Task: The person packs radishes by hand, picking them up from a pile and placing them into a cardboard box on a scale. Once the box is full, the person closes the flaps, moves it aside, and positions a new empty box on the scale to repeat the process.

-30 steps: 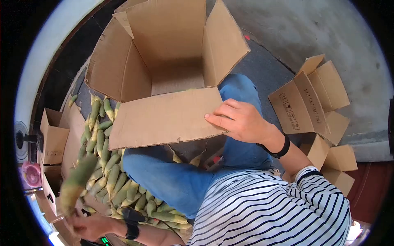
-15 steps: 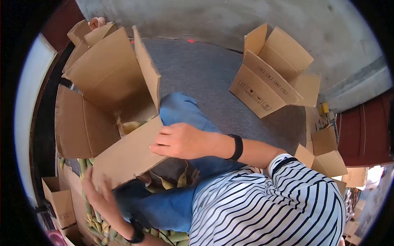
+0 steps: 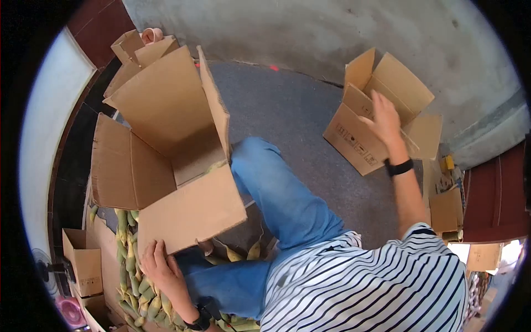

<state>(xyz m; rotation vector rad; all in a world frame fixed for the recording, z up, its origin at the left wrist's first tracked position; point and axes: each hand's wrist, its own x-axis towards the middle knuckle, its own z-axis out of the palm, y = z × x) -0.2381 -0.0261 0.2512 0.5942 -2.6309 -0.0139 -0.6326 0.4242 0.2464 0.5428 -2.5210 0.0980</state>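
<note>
A large cardboard box [image 3: 149,174] stands open at my left, its flaps raised or folded outward. At the lower left corner of its near flap, my left hand [image 3: 166,276] rests its fingers on the cardboard. Part of a corn ear [image 3: 216,165] shows inside, partly hidden behind that flap. My right hand [image 3: 385,120] is raised with fingers apart and holds nothing. In this view it overlaps the front of a second open cardboard box [image 3: 354,141] with printed symbols. Ears of corn in their husks [image 3: 133,265] lie heaped below my left hand.
Small cardboard boxes [image 3: 83,265] stand at the left, near a pink object [image 3: 70,311]. More cartons [image 3: 445,210] sit at the right beside a yellow item [image 3: 447,162]. A grey wall [image 3: 265,33] bounds the back. My bent knee [image 3: 254,155] is between the two large boxes.
My right hand has let go of the near flap and moved right, up to the second box. My left hand has come to rest on the flap's corner. The view has shifted slightly.
</note>
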